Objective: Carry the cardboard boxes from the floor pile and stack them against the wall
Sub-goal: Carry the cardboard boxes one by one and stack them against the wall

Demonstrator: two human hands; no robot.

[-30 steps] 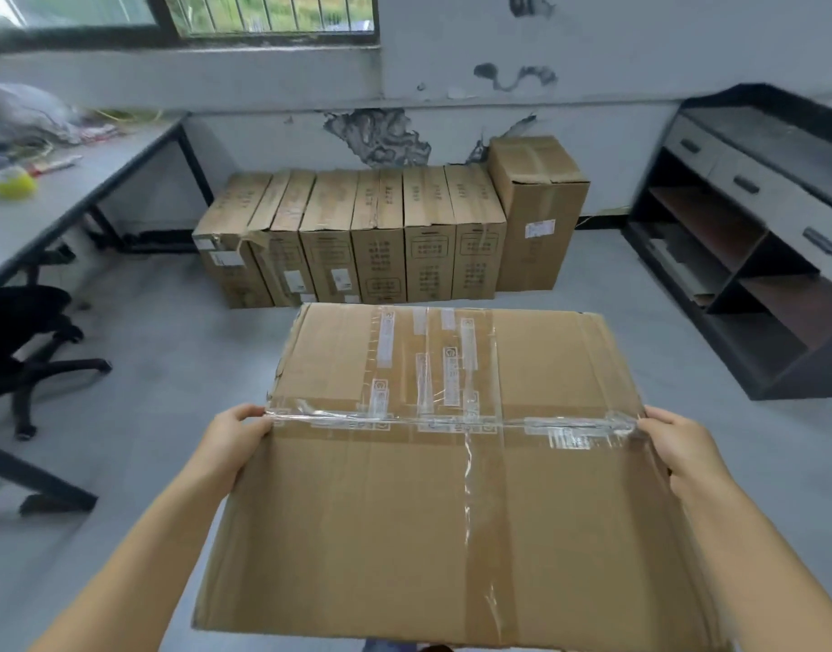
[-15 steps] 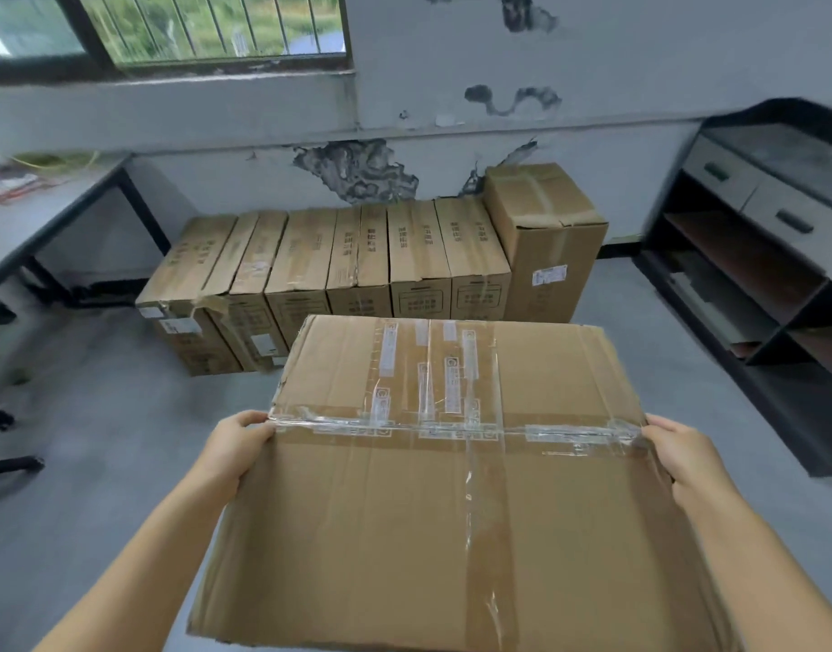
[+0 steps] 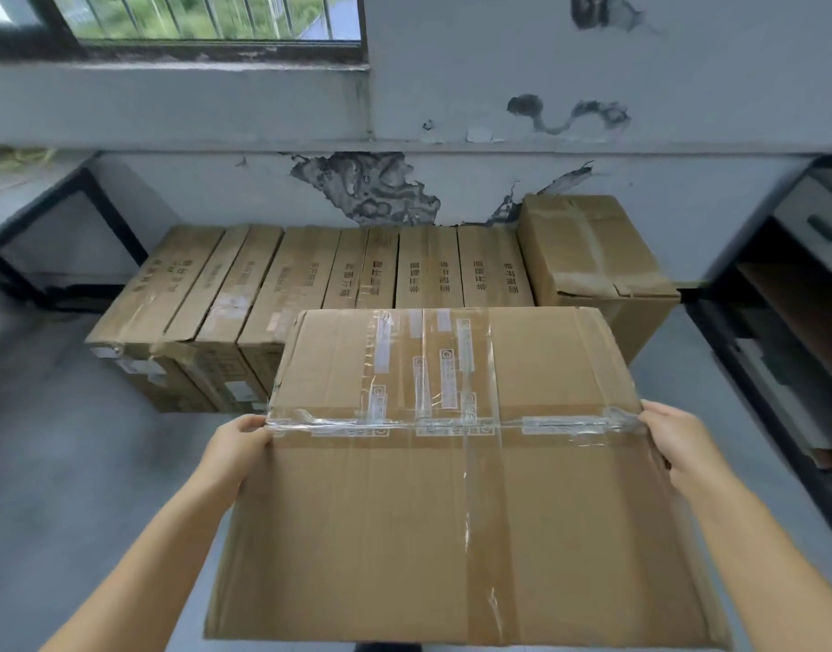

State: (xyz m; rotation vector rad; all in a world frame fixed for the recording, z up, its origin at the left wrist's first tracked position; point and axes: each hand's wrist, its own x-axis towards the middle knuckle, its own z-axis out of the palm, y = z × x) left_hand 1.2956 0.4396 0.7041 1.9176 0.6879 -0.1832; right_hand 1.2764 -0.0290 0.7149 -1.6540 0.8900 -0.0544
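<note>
Grey concrete floor [image 3: 75, 463] all along the left side, with the corner of a dark-framed desk [image 3: 42, 200] poking in at the far left under the barred window [image 3: 207, 16]. Next over, the left hand [image 3: 237, 447] is clamped on the left edge of the big cardboard box [image 3: 451, 510], thumb on top and fingers wrapped down the side, so that grip is full of box. The box is up off the floor, held out in front of the person at about mid-frame, top face toward the camera, criss-crossed with clear packing tape [image 3: 451, 423] and a few white label strips.

Behind it, a row of narrow cartons [image 3: 310, 275] sits on the floor pressed side by side against the wall [image 3: 451, 63], printed text on their tops, too blurry to read. The paint on that wall is peeling in a big dark patch [image 3: 371, 190] right above them. At the right end of the row stands a taller taped box [image 3: 588, 247], touching the last narrow carton.

The right hand [image 3: 677, 440] holds the carried box's right edge the same way, closed tight on it. Far right there's a dark shelf unit [image 3: 790, 322] with a grey drawer [image 3: 818, 218].
</note>
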